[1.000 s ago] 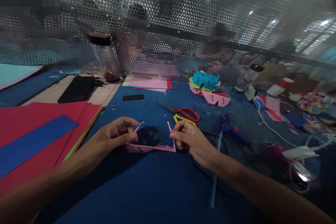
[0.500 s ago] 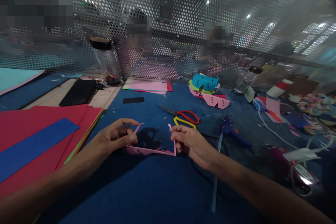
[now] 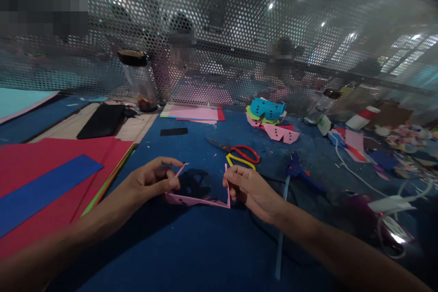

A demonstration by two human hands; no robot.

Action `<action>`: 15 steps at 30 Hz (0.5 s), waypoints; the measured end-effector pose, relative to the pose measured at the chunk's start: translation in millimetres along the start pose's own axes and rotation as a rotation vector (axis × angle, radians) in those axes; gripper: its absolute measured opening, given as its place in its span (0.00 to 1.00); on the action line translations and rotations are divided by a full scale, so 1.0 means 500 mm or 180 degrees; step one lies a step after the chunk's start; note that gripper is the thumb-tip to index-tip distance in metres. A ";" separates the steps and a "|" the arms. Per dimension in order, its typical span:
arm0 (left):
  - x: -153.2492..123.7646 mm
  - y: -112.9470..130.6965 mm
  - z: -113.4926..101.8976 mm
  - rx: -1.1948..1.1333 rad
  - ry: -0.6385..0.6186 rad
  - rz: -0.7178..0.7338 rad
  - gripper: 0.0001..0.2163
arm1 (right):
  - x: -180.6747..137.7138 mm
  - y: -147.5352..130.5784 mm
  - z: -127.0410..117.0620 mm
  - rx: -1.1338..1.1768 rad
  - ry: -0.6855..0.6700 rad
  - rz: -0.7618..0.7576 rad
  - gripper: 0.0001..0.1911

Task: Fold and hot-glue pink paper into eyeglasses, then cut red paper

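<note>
A pair of pink paper glasses [image 3: 196, 200] lies front-down on the blue table mat [image 3: 191, 246], its two side arms folded upward. My left hand [image 3: 153, 180] pinches the left arm of the glasses between thumb and fingers. My right hand [image 3: 251, 189] pinches the right arm at its hinge. Both hands rest low over the mat, close to the frame.
Red and yellow scissors [image 3: 239, 153] lie just beyond my hands. Finished paper glasses in blue, green and pink [image 3: 272, 116] are piled further back. Red and blue sheets [image 3: 48, 173] lie left, a glue gun [image 3: 301, 171] and cables right, a perforated metal screen [image 3: 219, 32] behind.
My hands have turned the side arms slightly more upright and shifted a little; the glasses stay in the same place on the mat.
</note>
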State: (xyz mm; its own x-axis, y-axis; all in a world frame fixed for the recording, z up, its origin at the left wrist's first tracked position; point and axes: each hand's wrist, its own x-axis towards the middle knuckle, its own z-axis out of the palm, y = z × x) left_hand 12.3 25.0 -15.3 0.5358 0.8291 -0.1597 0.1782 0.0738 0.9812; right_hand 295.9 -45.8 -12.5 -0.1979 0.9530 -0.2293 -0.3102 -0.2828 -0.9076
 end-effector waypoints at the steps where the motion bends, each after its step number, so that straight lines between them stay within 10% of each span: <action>1: 0.001 -0.001 0.000 -0.0011 -0.0017 0.0002 0.17 | 0.000 0.001 -0.001 -0.0001 0.0005 -0.0022 0.15; 15: -0.004 0.034 0.021 -0.0084 0.0091 0.0026 0.19 | -0.009 -0.006 0.008 -0.0244 0.0201 -0.0061 0.15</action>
State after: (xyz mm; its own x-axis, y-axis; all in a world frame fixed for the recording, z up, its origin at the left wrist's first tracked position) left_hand 22.9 18.8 0.6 0.5133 0.8452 -0.1490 0.1520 0.0813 0.9850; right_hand 294.2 -49.7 -7.3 -0.1330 0.9638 -0.2310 -0.2408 -0.2575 -0.9358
